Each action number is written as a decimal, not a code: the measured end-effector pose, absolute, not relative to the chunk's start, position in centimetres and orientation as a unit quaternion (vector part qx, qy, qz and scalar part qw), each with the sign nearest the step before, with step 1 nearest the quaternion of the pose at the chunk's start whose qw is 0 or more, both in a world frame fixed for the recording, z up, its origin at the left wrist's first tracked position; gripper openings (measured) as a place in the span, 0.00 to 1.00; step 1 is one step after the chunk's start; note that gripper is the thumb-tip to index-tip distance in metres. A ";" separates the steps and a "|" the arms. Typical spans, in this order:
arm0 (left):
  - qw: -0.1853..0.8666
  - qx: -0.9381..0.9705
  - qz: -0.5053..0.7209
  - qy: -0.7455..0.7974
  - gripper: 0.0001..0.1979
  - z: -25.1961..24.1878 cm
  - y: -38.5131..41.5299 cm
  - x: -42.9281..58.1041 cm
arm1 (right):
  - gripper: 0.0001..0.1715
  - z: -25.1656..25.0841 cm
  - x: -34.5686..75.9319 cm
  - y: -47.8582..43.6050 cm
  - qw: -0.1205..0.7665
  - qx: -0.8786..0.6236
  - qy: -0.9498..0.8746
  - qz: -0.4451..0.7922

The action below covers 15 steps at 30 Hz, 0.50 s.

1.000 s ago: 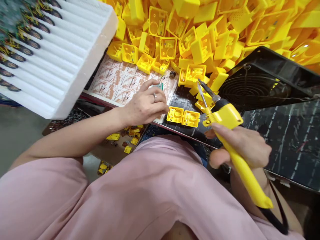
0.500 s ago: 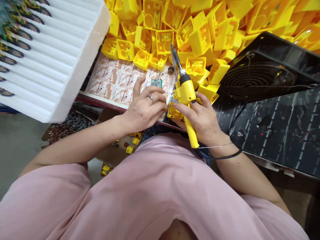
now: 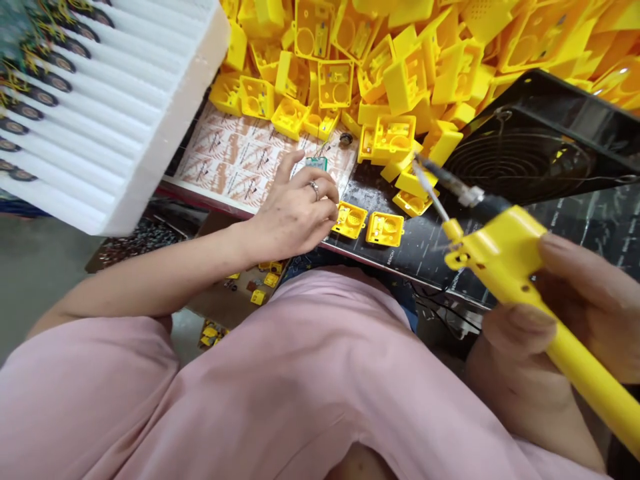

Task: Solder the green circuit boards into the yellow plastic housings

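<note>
My right hand [image 3: 585, 313], close to the camera at the right, is wrapped round a yellow soldering gun [image 3: 505, 247]. The gun's metal tip and thin feed tube point up and left above the bench. My left hand [image 3: 300, 210] lies palm down at the bench edge, fingers bent but apart. Its fingertips come up to a small yellow case [image 3: 350, 220], and whether they touch it is hidden. A second open yellow case [image 3: 385, 229] sits just right of that one. Beyond my left fingers is a small green circuit board [image 3: 317, 163] with thin wires.
Yellow plastic cases [image 3: 405, 73] are heaped along the back. A black fan [image 3: 530, 147] stands at the right. White ribbed foam [image 3: 145, 100] holding small round wired parts juts in at upper left. A small black round part [image 3: 345, 139] lies near the printed sheet [image 3: 220, 153].
My right hand has swung right and towards the camera with the soldering gun, uncovering the two yellow cases by the bench edge. My left hand has barely moved.
</note>
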<state>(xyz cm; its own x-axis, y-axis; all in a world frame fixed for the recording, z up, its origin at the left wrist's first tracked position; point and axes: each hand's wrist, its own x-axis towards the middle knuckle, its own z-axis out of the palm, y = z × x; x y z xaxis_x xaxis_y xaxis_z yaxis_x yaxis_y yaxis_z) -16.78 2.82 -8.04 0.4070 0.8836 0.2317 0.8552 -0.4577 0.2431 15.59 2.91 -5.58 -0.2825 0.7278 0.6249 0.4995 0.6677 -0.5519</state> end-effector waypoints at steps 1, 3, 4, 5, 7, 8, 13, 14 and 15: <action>0.047 0.841 0.159 0.515 0.11 -8.0 2.9 -16.8 | 0.30 -5.8 15.8 2.7 0.459 -0.384 -0.789 0.144; 0.054 0.847 0.143 0.509 0.08 -8.0 3.2 -16.9 | 0.33 -6.4 15.9 2.7 0.419 -0.331 -0.827 0.176; 0.054 0.849 0.135 0.508 0.08 -8.0 3.3 -17.0 | 0.33 -6.8 15.8 2.8 0.397 -0.297 -0.849 0.182; 0.051 0.852 0.128 0.506 0.07 -8.0 3.4 -17.0 | 0.32 -7.0 15.7 3.0 0.383 -0.271 -0.864 0.184; 0.041 0.857 0.124 0.498 0.08 -7.9 3.6 -17.0 | 0.25 -7.2 15.1 3.4 0.369 -0.233 -0.880 0.186; 0.037 0.859 0.125 0.496 0.09 -7.9 3.7 -16.9 | 0.21 -7.2 14.8 3.5 0.368 -0.218 -0.885 0.185; 0.041 0.852 0.111 0.509 0.09 -7.4 3.9 -16.4 | 0.14 -6.4 13.5 3.9 0.364 -0.176 -0.899 0.168; 0.038 0.853 0.101 0.510 0.09 -7.2 3.9 -16.3 | 0.14 -6.3 13.3 4.0 0.363 -0.169 -0.901 0.164; 0.034 0.856 0.090 0.509 0.09 -7.0 4.0 -16.2 | 0.14 -6.1 13.2 4.0 0.361 -0.165 -0.903 0.162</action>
